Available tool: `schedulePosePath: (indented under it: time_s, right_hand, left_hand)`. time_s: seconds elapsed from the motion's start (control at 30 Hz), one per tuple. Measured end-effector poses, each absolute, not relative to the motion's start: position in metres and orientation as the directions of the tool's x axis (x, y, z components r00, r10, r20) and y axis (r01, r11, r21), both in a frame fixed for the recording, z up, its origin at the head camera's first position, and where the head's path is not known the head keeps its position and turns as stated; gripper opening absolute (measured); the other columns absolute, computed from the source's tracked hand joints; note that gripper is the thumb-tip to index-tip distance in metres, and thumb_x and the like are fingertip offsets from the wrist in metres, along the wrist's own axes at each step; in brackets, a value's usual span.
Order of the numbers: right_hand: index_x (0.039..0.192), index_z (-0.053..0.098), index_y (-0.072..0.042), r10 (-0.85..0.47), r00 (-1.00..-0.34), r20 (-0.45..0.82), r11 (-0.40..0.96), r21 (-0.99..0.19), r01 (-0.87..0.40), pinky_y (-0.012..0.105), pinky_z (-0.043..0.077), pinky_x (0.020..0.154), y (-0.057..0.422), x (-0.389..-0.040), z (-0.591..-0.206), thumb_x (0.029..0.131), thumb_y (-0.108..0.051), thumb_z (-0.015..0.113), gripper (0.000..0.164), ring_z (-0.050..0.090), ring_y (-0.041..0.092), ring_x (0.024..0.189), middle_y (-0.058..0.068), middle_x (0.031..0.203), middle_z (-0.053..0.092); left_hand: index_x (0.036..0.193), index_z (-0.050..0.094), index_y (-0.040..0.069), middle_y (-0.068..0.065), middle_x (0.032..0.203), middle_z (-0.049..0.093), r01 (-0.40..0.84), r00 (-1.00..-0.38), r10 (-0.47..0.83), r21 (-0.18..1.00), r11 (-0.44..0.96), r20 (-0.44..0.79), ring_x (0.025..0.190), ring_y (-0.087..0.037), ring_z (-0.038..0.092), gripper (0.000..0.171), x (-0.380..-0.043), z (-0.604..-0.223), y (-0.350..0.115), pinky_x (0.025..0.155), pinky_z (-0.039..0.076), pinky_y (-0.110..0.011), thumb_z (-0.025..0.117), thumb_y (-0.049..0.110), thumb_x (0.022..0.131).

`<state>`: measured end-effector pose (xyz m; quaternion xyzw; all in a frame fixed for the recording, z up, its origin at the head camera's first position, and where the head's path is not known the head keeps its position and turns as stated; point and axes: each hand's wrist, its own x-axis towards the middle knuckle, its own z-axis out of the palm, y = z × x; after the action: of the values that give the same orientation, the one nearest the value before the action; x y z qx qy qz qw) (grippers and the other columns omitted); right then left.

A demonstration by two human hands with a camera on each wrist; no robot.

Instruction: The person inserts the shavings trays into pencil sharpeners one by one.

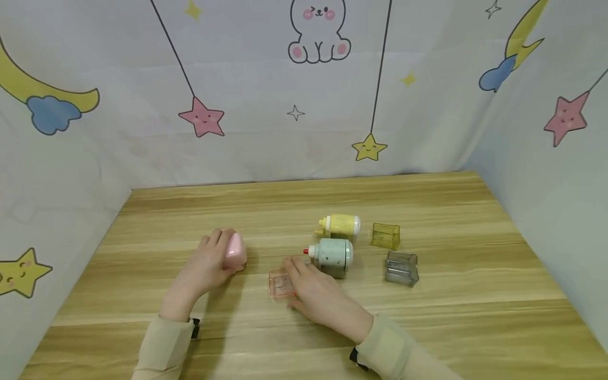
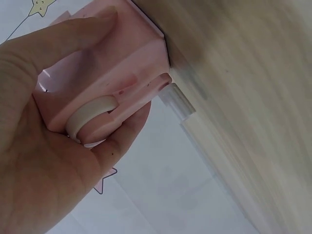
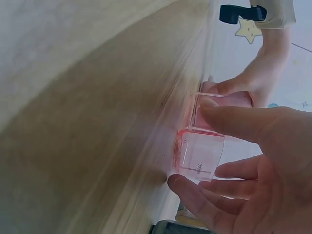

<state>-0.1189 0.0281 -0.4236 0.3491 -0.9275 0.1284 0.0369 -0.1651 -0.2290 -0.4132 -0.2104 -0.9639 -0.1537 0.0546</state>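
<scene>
A pink casing (image 1: pixel 235 252) is sitting left of the desk's middle, nearer the left edge than the right, and the left hand (image 1: pixel 203 272) is gripping it, thumb and fingers curling round its sides; whether it is touching the surface I cannot tell. Just to its right, a clear pink box (image 1: pixel 280 285) is resting on the desk (image 1: pixel 456 327), and the right hand's (image 1: pixel 317 294) grip is pinching it between thumb and fingers. Beyond that hand, a mint casing (image 1: pixel 334 253) is pointing its red tip toward the left edge, and a yellow casing (image 1: pixel 342 225) is lying just behind it, toward the far edge. Farther toward the right edge, a clear yellow box (image 1: pixel 386 236) is lying near a clear grey box (image 1: pixel 401 268), which is sitting closer to the near edge. Behind the far edge, a white backdrop (image 1: pixel 256 153) is hanging, showing printed stars.
</scene>
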Motion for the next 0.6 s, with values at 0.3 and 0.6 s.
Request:
schedulePosePath:
  time_s: [0.3, 0.6]
  right_hand:
    - [0.135, 0.036, -0.002, -0.640, -0.752, 0.158, 0.737, -0.150, -0.659, 0.037, 0.054, 0.080, 0.0250, -0.1210, -0.4270, 0.075, -0.034, 0.070, 0.076, 0.050, 0.030, 0.107, 0.015, 0.130, 0.049]
    - [0.130, 0.043, -0.001, -0.639, -0.749, 0.176, 0.738, -0.137, -0.661, 0.031, 0.055, 0.073, 0.0226, -0.1219, -0.4285, 0.074, -0.034, 0.071, 0.070, 0.053, 0.023, 0.097, 0.012, 0.119, 0.056]
  left_hand:
    - [0.123, 0.038, 0.000, -0.022, 0.110, 0.047, 0.439, -0.898, 0.402, 0.275, 0.855, 0.181, 0.091, -0.038, 0.043, 0.075, -0.1643, -0.4147, -0.2290, 0.073, 0.049, -0.055, 0.080, 0.020, 0.064]
    - [0.121, 0.039, -0.002, -0.021, 0.109, 0.048, 0.470, -0.879, 0.421, 0.250, 0.847, 0.225, 0.090, -0.037, 0.044, 0.074, -0.1611, -0.4167, -0.2290, 0.077, 0.048, -0.053, 0.081, 0.016, 0.062]
